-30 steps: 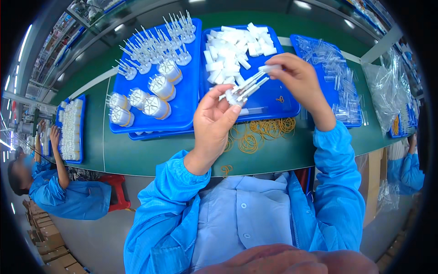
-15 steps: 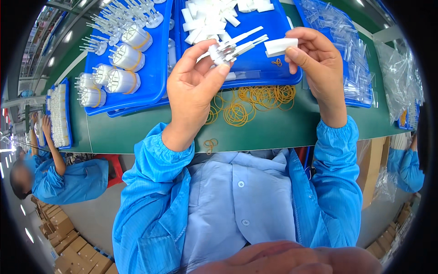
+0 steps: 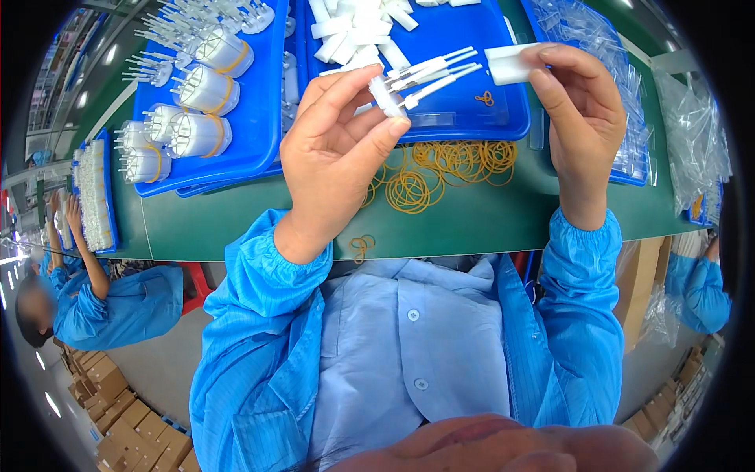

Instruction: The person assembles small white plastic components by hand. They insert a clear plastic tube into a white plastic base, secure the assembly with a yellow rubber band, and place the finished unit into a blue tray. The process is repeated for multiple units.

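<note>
My left hand (image 3: 334,153) pinches a white plastic base with several thin rods (image 3: 387,96) between thumb and fingers. Its rods point to the right, toward my other hand. My right hand (image 3: 583,118) grips a white block-like piece (image 3: 507,66) by one end, and the free end faces the rod tips with a small gap between them. Both parts are in the air over the front of the middle blue tray (image 3: 511,122). Loose white pieces (image 3: 362,31) of a similar look are piled in that tray. Part of the base is covered by my fingers.
At left, a blue tray (image 3: 271,149) carries banded clear cylinders (image 3: 206,88) and more rodded bases (image 3: 169,35). Rubber bands (image 3: 413,191) lie on the green table (image 3: 487,228). Clear plastic pieces (image 3: 582,59) fill a right-hand tray. Another person (image 3: 118,303) works at far left.
My right hand has moved to the right and slightly up with its white piece. My left hand has turned the rodded base, so its rods are seen more from the side.
</note>
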### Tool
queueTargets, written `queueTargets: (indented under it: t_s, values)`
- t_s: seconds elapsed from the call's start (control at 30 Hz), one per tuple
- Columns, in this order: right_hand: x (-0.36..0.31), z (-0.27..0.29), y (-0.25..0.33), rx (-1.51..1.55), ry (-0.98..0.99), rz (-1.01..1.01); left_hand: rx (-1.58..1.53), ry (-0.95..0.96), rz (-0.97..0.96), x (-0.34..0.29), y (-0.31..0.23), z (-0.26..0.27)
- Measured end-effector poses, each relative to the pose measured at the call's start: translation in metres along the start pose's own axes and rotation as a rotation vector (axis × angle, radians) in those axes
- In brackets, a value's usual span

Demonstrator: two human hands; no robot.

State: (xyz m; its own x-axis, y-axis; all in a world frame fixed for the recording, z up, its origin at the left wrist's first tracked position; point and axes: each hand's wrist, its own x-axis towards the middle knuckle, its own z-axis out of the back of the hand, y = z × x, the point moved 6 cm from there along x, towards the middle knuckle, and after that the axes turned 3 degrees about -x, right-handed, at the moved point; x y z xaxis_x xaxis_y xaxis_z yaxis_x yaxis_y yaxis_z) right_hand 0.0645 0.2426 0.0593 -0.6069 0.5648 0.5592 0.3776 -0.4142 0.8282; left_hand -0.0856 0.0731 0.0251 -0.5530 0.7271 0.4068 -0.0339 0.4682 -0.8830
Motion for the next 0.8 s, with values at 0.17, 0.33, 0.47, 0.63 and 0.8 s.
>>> queueTargets:
  t_s: [0.17,0.33,0.47,0.63,0.8]
  values:
    - [-0.002,0.0,-0.001,-0.09,0.065,0.039,0.063,0.021,-0.046,-0.003,-0.002,-0.002]
    - [-0.008,-0.008,-0.002,-0.028,0.042,-0.11,0.1,0.026,-0.054,-0.003,-0.003,-0.006]
    - [-0.011,-0.015,-0.004,-0.049,0.042,-0.175,0.106,0.019,-0.04,-0.003,0.001,-0.007]
    - [-0.011,-0.013,-0.01,0.007,0.143,-0.304,0.069,0.01,-0.016,-0.002,0.005,-0.006]
    - [-0.011,-0.023,-0.016,0.095,0.192,-0.276,0.048,0.001,0.036,-0.002,0.009,-0.005]
